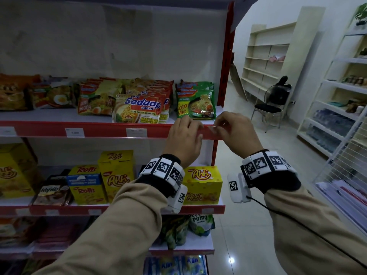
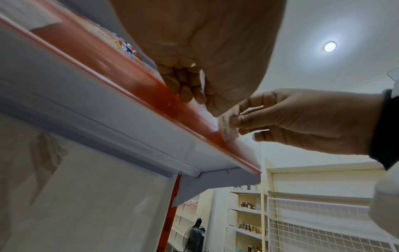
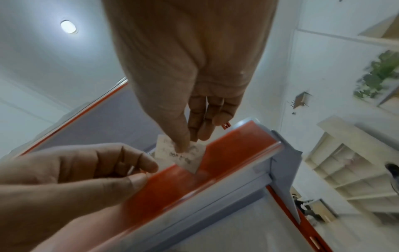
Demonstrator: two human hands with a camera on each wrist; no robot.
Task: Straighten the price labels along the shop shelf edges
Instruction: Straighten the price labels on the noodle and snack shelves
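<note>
A small white price label stands crooked at the right end of the red shelf edge strip, its lower corner tucked into the strip. My right hand pinches its upper part between thumb and forefinger. Just to its left, my left hand grips the strip, thumb on the front and curled fingers over the top edge. In the head view the hands hide most of this label. Three more labels, one of them, sit further left on the same strip.
Noodle packets lie on the shelf right behind the strip, and yellow snack boxes stand on the shelf below. To the right is open tiled aisle, with a chair and fan at the back and a white wire rack alongside.
</note>
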